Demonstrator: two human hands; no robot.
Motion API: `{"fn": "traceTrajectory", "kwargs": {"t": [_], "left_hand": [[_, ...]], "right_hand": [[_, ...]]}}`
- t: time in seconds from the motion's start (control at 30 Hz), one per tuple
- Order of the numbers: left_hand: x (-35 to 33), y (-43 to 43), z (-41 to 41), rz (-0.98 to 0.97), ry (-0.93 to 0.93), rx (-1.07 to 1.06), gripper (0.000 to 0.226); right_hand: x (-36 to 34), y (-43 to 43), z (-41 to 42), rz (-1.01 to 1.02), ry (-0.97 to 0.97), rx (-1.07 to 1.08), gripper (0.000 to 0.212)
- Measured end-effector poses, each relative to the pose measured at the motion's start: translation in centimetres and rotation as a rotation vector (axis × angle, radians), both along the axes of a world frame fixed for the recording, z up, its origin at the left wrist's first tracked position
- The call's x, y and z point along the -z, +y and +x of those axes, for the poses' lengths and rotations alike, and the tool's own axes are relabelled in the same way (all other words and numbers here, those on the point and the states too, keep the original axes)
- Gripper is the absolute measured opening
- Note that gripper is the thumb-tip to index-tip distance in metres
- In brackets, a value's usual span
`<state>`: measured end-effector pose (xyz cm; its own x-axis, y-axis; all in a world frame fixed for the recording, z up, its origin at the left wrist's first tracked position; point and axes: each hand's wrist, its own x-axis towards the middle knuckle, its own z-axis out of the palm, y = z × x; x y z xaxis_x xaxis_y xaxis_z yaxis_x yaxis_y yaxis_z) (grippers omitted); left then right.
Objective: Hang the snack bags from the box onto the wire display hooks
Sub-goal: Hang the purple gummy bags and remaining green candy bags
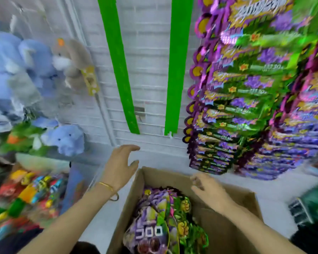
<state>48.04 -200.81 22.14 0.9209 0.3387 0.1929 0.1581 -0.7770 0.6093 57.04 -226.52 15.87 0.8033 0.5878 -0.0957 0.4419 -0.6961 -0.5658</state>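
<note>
Both hands empty, fingers spread: left hand [120,166] beside the box [233,195], right hand [206,189] over it. Snack bags [162,215] heaped inside. Likely light, crinkly, slippery foil; pinch the header strip near its hang hole. Hooks [168,134] free between the green strips.

The snack bags [160,213] in my brown cardboard box [173,173] are purple and green with yellow patches. The hanging bags [246,88] show the same purple, green and yellow. Two bright green strips [117,70] cross the white wire grid [147,70]. The plush toys [66,138] are blue and grey.
</note>
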Motion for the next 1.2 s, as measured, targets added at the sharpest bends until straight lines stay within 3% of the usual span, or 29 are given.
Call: {"fn": "traceTrajectory", "kwargs": {"t": [0.1,0.33,0.43,0.47,0.63,0.83,0.93,1.03,1.2], "left_hand": [[2.4,0.7,0.5,-0.016,0.036,0.012,0.042],[1.9,0.9,3.6,0.049,0.011,0.165,0.036],[2.4,0.7,3.8,0.087,0.063,0.190,0.035],[2.4,0.6,3.9,0.082,0.076,0.192,0.035],[2.2,-0.1,4.5,-0.015,0.058,0.192,0.034],[0.4,-0.9,8.3,-0.234,-0.078,0.135,0.040],[-1.2,-0.9,11.2,-0.331,-0.163,0.115,0.041],[-2.5,-0.8,13.3,-0.479,-0.266,0.093,0.034],[-3.5,-1.1,14.3,-0.590,-0.229,0.158,0.025]], "right_hand": [[4.8,1.8,-0.8,-0.039,0.128,-0.008,0.016],[11.1,8.4,-4.9,-0.133,0.353,-0.073,0.037],[12.6,10.4,-6.3,-0.139,0.331,-0.049,0.024],[12.9,10.7,-6.5,-0.134,0.315,-0.009,0.029],[11.9,10.0,-5.8,0.090,0.408,0.031,0.046],[5.6,5.9,-2.3,0.405,0.496,0.107,0.018],[1.5,4.5,0.2,0.519,0.429,0.192,0.028],[-2.6,4.3,2.5,0.547,0.246,0.213,0.034],[-8.8,7.6,4.3,0.519,-0.102,0.200,0.024]]}}
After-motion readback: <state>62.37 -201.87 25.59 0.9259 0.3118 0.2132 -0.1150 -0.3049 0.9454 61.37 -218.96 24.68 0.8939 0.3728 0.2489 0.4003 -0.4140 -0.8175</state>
